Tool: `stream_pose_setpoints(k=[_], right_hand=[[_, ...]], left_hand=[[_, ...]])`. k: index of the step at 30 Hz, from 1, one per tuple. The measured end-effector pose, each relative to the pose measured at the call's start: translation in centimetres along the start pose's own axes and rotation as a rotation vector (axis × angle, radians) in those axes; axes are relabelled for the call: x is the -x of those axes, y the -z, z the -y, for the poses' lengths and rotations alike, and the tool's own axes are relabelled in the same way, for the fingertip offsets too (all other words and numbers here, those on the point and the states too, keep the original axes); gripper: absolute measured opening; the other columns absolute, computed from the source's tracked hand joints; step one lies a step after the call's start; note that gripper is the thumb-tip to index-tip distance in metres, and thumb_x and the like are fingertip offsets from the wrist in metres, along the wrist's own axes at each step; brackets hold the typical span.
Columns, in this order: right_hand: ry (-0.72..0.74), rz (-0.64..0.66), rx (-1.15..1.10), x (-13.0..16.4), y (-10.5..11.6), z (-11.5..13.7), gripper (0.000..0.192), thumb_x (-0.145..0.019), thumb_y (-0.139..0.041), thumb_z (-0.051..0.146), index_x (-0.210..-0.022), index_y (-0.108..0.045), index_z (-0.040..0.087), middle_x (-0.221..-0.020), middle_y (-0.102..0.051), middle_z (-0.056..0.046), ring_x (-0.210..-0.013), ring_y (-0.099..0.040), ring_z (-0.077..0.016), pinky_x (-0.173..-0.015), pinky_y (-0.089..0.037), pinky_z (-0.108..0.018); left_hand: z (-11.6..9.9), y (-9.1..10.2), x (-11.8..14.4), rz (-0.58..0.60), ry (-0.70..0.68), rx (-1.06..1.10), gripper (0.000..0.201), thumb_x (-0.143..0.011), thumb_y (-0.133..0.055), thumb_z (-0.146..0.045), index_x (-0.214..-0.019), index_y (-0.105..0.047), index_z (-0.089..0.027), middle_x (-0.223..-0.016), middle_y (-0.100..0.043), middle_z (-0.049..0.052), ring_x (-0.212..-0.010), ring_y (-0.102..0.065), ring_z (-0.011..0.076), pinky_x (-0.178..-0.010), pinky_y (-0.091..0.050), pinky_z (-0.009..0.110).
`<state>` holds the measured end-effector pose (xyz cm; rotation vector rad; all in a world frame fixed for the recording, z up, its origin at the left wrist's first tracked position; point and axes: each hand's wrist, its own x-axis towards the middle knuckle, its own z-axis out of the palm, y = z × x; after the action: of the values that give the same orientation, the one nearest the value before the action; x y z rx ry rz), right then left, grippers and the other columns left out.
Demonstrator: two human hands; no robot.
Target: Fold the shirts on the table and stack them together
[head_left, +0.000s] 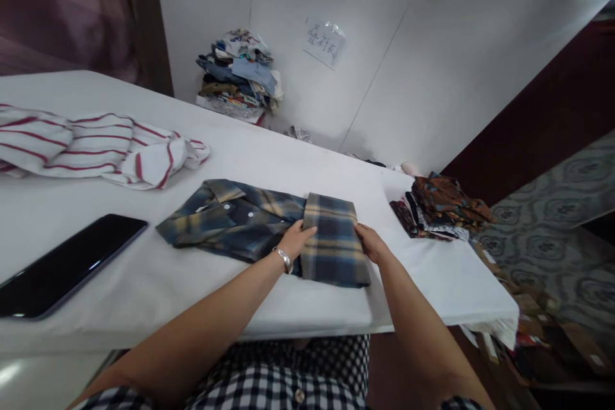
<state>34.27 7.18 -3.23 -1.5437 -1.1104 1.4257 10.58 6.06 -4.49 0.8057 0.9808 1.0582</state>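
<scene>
Both hands rest on a blue-and-tan plaid shirt (269,224) lying on the white table (144,282). The left hand (294,240) lies flat and unclenched along the near-left edge of the folded-over lower part, fingers pressing the cloth down, apparently to keep the fold in place; a bracelet (284,259) sits on its wrist. The right hand (371,242) touches the opposite edge of that same folded panel, its fingers on the fabric, but whether it pinches the cloth or only presses it I cannot tell. So the panel lies between the two hands, while the collar and buttoned front stretch away to the left of the left hand.

Further left of the grip lies a dark phone (62,266), screen off. Beyond it, a red-striped white garment (96,147) lies rumpled. To the right of the right hand, a patterned pile of clothes (442,205) sits at the table's edge. Farthest off, a stack of folded clothes (240,77) stands against the wall beside a taped paper label (324,41); its handwriting is too small to read.
</scene>
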Motion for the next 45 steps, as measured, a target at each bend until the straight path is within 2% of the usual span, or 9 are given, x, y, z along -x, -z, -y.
stream_pose_setpoints(k=[6, 11, 16, 20, 26, 32, 39, 42, 45], right_hand=[[-0.18, 0.044, -0.191, 0.8, -0.4, 0.3, 0.022, -0.08, -0.059, 0.034, -0.088, -0.065, 0.014, -0.081, -0.074, -0.011, -0.077, -0.071, -0.0255, -0.077, -0.056, -0.038], [-0.037, -0.034, -0.216, 2.6, 1.6, -1.0, 0.016, -0.074, -0.065, 0.027, -0.088, -0.066, 0.019, -0.085, -0.075, -0.005, -0.079, -0.071, -0.0236, -0.079, -0.056, -0.036], [-0.061, -0.008, -0.153, 4.0, 2.4, -2.1, 0.023, -0.076, -0.065, 0.036, -0.092, -0.068, 0.019, -0.094, -0.074, -0.007, -0.09, -0.07, -0.0272, -0.083, -0.056, -0.038], [-0.049, 0.09, -0.2, 3.7, 2.1, -1.9, 0.04, -0.08, -0.062, 0.048, -0.108, -0.065, 0.02, -0.111, -0.07, -0.009, -0.103, -0.066, -0.0282, -0.092, -0.052, -0.041], [-0.047, 0.14, -0.327, 3.4, 1.6, -1.9, 0.038, -0.078, -0.066, 0.038, -0.112, -0.062, 0.022, -0.112, -0.07, -0.007, -0.099, -0.068, -0.0263, -0.09, -0.052, -0.042], [0.056, 0.012, -0.435, 4.4, 1.3, -2.1, 0.037, -0.07, -0.073, 0.024, -0.106, -0.063, 0.022, -0.096, -0.074, -0.004, -0.081, -0.071, -0.0224, -0.078, -0.056, -0.037], [0.13, -0.148, -0.649, 8.5, -3.1, -0.9, 0.046, -0.069, -0.075, 0.031, -0.112, -0.06, 0.027, -0.106, -0.071, -0.001, -0.088, -0.068, -0.0219, -0.07, -0.057, -0.033], [0.053, -0.106, -0.728, 10.8, -6.7, -1.9, 0.04, -0.071, -0.075, 0.034, -0.107, -0.059, 0.027, -0.093, -0.072, 0.001, -0.067, -0.067, -0.0148, -0.056, -0.055, -0.026], [-0.094, 0.067, -0.708, 12.8, -8.6, -3.7, 0.036, -0.07, -0.077, 0.036, -0.098, -0.058, 0.022, -0.083, -0.07, 0.001, -0.067, -0.068, -0.0144, -0.061, -0.055, -0.027]], left_hand=[[-1.1, 2.2, 2.1, -0.094, -0.232, -0.304, 0.051, -0.077, -0.062, -0.026, -0.126, -0.05, -0.017, -0.135, -0.053, 0.013, -0.122, -0.052, 0.0256, -0.104, -0.041, 0.039], [-4.4, 9.2, 4.9, -0.397, -0.634, -0.993, 0.043, -0.084, -0.052, -0.031, -0.124, -0.052, -0.016, -0.142, -0.046, 0.012, -0.132, -0.04, 0.0251, -0.113, -0.03, 0.04], [-7.2, 15.9, 5.9, -0.633, -0.28, -1.445, 0.053, -0.084, -0.048, -0.044, -0.128, -0.049, -0.014, -0.141, -0.044, 0.018, -0.13, -0.042, 0.0336, -0.106, -0.036, 0.046], [-9.1, 17.7, 3.7, -0.672, -0.067, -1.494, 0.065, -0.084, -0.037, -0.058, -0.13, -0.048, -0.014, -0.137, -0.049, 0.018, -0.124, -0.047, 0.0354, -0.097, -0.042, 0.048], [-10.0, 16.1, -0.6, -0.589, 0.105, -1.544, 0.074, -0.078, -0.045, -0.063, -0.128, -0.051, -0.01, -0.129, -0.055, 0.023, -0.11, -0.058, 0.0356, -0.083, -0.048, 0.04], [-11.1, 13.5, -2.5, -0.454, -0.056, -1.712, 0.039, -0.082, -0.046, -0.037, -0.11, -0.064, -0.018, -0.112, -0.067, 0.014, -0.1, -0.063, 0.0299, -0.078, -0.049, 0.034], [-20.6, 7.6, -8.1, -0.479, -0.434, -1.854, 0.039, -0.086, -0.042, -0.037, -0.113, -0.062, -0.017, -0.117, -0.062, 0.016, -0.104, -0.059, 0.0316, -0.085, -0.045, 0.04], [-22.8, 4.9, -10.7, -0.425, -0.525, -1.861, 0.044, -0.084, -0.051, -0.04, -0.121, -0.057, -0.018, -0.124, -0.058, 0.015, -0.111, -0.054, 0.031, -0.091, -0.042, 0.039], [-21.7, 3.3, -11.6, -0.288, -0.588, -1.809, 0.056, -0.082, -0.056, -0.044, -0.132, -0.049, -0.018, -0.133, -0.053, 0.014, -0.12, -0.048, 0.0302, -0.099, -0.038, 0.04]])
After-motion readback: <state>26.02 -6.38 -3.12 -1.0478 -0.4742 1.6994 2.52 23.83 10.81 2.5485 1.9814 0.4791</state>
